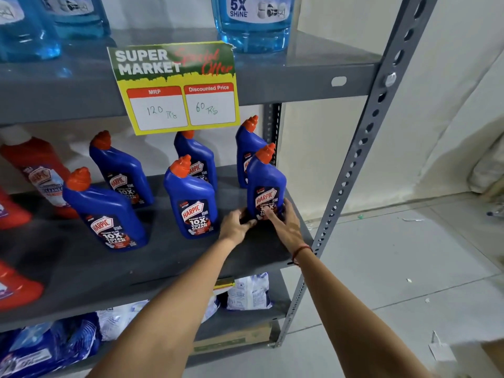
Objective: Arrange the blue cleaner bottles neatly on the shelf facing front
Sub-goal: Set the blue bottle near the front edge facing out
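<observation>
Several blue cleaner bottles with orange caps stand on the grey middle shelf [169,257], labels toward me. The front right bottle [266,181] is gripped at its base by both hands: my left hand [236,222] on its left side, my right hand [283,223] across its front and right side. A second bottle [246,151] stands directly behind it. The front middle bottle [192,199] and the front left bottle [105,210] stand apart to the left, each with another bottle behind, the back middle one [197,158] and the back left one [120,170].
Red cleaner bottles [35,170] fill the shelf's left end. A yellow price card [177,88] hangs from the upper shelf, which bears light blue liquid bottles [253,23]. A perforated grey upright [362,148] bounds the right side. Packets [248,291] lie on the lower shelf.
</observation>
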Action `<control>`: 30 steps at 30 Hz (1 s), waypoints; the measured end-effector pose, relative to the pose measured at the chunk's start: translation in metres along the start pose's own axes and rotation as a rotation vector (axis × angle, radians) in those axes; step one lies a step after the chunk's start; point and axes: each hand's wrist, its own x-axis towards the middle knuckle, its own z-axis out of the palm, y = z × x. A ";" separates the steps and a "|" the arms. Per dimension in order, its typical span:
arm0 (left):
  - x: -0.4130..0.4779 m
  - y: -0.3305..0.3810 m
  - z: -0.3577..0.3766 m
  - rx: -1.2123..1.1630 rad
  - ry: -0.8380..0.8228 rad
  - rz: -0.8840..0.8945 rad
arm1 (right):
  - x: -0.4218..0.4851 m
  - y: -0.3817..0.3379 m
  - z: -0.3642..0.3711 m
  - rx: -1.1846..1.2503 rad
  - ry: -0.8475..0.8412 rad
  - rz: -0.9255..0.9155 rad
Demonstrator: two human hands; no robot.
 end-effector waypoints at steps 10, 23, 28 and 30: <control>-0.038 -0.010 0.012 0.025 0.055 0.041 | -0.036 0.009 -0.006 -0.144 -0.027 -0.063; -0.083 -0.015 0.020 0.037 0.089 0.161 | -0.081 0.014 -0.011 -0.183 0.054 -0.044; -0.086 -0.016 0.018 0.025 0.064 0.176 | -0.088 0.016 -0.010 -0.169 0.091 -0.063; -0.086 -0.016 0.018 0.026 0.054 0.186 | -0.090 0.018 -0.009 -0.156 0.115 -0.060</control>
